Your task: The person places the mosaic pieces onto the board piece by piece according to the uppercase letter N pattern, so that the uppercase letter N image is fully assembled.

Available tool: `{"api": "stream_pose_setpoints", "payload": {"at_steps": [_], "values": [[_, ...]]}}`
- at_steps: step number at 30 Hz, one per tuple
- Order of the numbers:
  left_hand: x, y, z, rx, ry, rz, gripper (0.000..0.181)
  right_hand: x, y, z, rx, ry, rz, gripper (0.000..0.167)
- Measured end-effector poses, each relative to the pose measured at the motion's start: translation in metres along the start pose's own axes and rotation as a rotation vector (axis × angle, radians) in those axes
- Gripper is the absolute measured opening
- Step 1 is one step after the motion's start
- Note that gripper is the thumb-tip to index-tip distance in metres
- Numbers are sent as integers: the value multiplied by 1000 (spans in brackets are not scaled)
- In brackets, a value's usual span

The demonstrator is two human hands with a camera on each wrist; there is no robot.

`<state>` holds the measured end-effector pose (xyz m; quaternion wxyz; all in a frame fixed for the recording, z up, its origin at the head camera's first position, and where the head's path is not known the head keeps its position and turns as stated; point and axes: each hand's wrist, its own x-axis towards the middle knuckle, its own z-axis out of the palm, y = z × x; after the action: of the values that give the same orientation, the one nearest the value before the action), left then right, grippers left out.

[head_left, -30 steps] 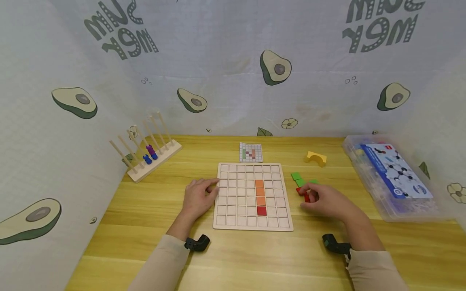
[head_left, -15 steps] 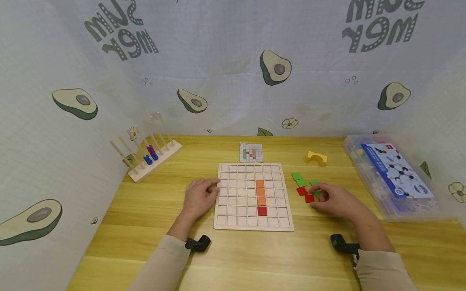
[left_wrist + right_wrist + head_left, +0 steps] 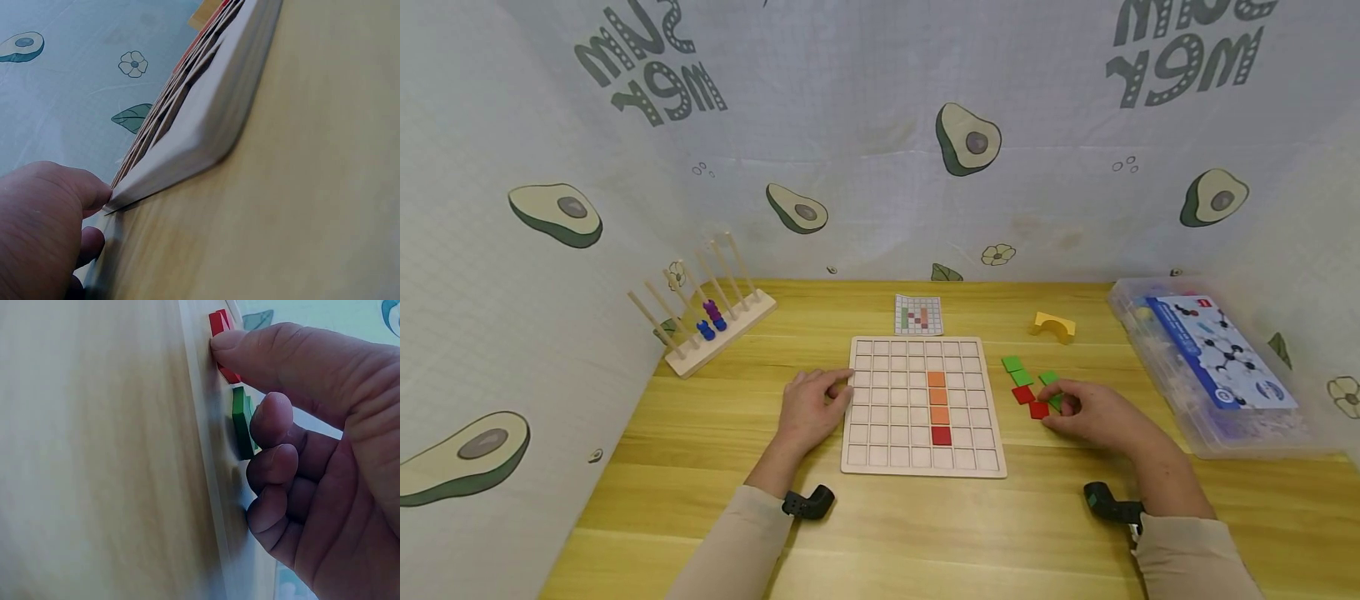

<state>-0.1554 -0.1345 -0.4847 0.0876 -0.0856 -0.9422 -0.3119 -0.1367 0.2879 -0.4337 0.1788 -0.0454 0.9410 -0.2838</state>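
My left hand (image 3: 805,408) rests on the table with fingertips touching the left edge of the wooden grid board (image 3: 880,458). In the left wrist view the thumb side of the hand (image 3: 44,219) meets the board's corner. Three orange tiles (image 3: 938,397) and a red tile (image 3: 941,436) fill part of one column on the board. On the right, my right hand (image 3: 1093,417) hovers over loose tiles, thumb and index finger apart. The thumb (image 3: 231,340) touches a red tile (image 3: 232,374); the other fingers curl beside a green tile (image 3: 242,422).
A pattern card (image 3: 918,315) lies behind the board. At the left stands a peg rack (image 3: 722,333) with blue and purple beads. A yellow arch block (image 3: 1053,327) and a clear plastic box (image 3: 1187,417) with a blue label are at the right.
My right hand has shifted to the right, uncovering two red tiles that it covered before. It has hardly moved in the last half second. The left hand stays at the board edge.
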Motion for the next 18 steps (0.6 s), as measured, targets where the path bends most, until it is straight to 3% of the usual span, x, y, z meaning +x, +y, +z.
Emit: {"api": "stream_pose_setpoints", "payload": {"at_steps": [12,18], "values": [[-1,0,1,-6,14,9,31,0,0,1,-24,13,-25,29],[-1,1,1,0,17,6,30,-4,-14,0,-34,28,-54,31]]}}
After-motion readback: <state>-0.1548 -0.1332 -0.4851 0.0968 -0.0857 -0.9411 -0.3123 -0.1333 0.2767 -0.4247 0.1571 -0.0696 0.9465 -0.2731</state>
